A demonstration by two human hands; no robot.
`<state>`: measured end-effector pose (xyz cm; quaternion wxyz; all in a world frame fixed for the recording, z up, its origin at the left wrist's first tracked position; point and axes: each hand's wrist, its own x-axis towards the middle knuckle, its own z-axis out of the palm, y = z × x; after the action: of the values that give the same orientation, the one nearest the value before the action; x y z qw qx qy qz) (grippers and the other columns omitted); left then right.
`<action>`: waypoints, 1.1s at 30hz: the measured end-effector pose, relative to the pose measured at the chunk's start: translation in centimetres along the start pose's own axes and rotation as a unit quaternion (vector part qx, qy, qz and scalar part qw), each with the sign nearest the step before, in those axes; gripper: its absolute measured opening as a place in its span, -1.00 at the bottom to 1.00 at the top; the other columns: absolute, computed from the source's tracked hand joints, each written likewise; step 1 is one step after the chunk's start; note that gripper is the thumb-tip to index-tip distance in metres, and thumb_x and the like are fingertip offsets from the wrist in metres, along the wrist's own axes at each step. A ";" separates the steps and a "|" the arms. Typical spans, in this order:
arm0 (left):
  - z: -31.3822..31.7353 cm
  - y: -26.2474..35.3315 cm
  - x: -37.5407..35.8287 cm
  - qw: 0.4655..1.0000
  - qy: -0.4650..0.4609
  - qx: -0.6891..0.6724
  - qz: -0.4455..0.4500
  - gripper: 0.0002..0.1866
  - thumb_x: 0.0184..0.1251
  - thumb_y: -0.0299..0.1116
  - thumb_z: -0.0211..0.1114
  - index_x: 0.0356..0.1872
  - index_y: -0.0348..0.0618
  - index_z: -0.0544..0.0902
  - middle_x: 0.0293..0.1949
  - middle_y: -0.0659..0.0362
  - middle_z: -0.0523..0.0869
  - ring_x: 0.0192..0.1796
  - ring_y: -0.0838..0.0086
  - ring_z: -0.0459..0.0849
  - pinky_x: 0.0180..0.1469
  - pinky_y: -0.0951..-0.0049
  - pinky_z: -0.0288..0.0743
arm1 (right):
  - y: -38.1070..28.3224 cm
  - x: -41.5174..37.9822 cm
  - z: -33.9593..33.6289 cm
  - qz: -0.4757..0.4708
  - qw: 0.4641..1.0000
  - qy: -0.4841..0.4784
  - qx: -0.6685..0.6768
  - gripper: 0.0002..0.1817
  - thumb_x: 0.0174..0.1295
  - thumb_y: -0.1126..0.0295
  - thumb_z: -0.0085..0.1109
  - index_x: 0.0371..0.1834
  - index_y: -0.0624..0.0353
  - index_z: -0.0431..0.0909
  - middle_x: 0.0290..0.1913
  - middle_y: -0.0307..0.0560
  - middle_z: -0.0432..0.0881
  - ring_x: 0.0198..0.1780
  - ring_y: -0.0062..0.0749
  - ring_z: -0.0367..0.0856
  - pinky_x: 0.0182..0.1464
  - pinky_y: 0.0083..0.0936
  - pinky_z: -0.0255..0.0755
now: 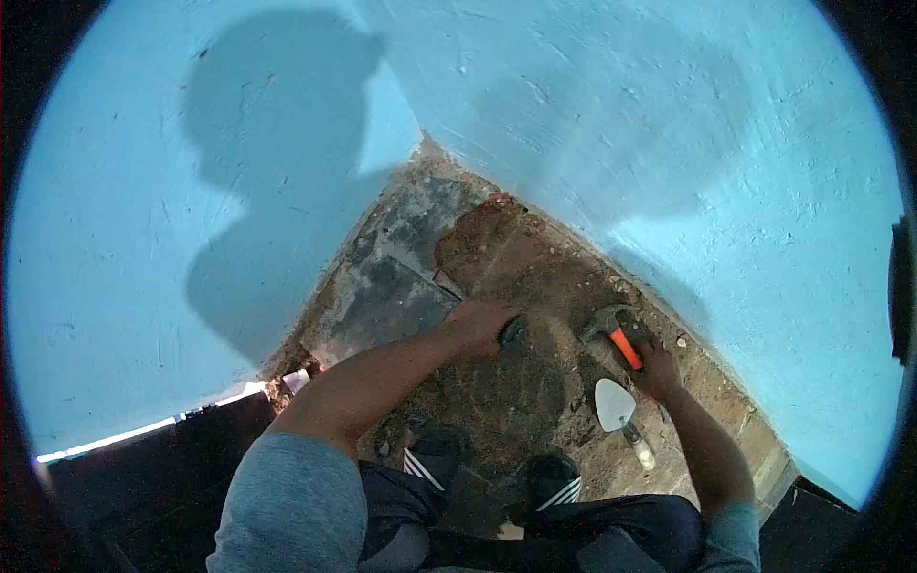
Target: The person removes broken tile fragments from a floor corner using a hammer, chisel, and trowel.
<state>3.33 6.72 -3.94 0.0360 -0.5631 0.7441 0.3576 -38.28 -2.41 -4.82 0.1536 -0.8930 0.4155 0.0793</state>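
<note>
My left hand (478, 327) is closed near the middle of the dug-up floor patch (535, 263). It is wrapped round what looks like a chisel, its dark green end (513, 332) showing on the right side of the fist. A thin shaft (446, 285) pokes out toward the grey tile; the fingers hide the rest. On the right, my right hand (657, 371) grips the orange handle of a claw hammer (626, 348), whose metal head lies low over the dirt. Just below the hammer, a pointing trowel (614, 405) with a pale handle rests on the ground.
Two light blue walls (592, 124) meet in a corner ahead. Grey floor tile (382, 296) borders the brown, dusty patch on the left. Rubble (287, 387) sits by the left wall's end. My feet, in dark striped footwear (556, 482), stand close below the hands.
</note>
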 end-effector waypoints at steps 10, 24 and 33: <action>1.1 -0.9 0.6 0.999 0.025 0.013 0.031 -0.61 0.02 -0.41 0.38 -0.04 -0.13 0.60 -0.16 -0.05 0.70 0.02 0.01 0.67 0.03 0.04 0.55 | -9.4 4.4 -9.0 0.399 0.744 -0.286 0.454 -0.88 0.34 0.45 0.15 -0.19 0.29 0.48 -0.53 -0.11 0.54 -0.49 -0.40 0.60 -0.57 -0.46 0.39; -0.5 0.3 1.2 0.996 0.065 0.050 -0.018 -0.73 0.37 -0.44 0.10 0.03 -0.11 0.63 -0.10 -0.05 0.71 0.02 0.04 0.69 0.05 0.02 0.58 | -23.6 1.8 -1.9 0.450 0.600 0.272 0.603 -0.71 0.46 0.15 0.02 -0.25 0.17 0.40 -0.57 -0.22 0.37 -0.61 -0.40 0.44 -0.54 -0.44 0.33; -0.6 0.8 1.6 0.997 0.018 0.040 -0.060 -0.74 0.34 -0.38 0.11 -0.03 -0.09 0.67 -0.08 -0.05 0.73 0.01 0.04 0.71 0.02 0.03 0.60 | -35.4 1.2 0.2 0.444 0.596 0.250 0.620 -0.66 0.52 0.10 -0.07 -0.29 0.15 0.34 -0.58 -0.25 0.35 -0.62 -0.49 0.36 -0.57 -0.48 0.29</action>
<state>2.23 5.21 -3.79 0.0667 -0.6109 0.7233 0.3147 -10.40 18.32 2.06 0.5066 -0.2722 0.7321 -0.3650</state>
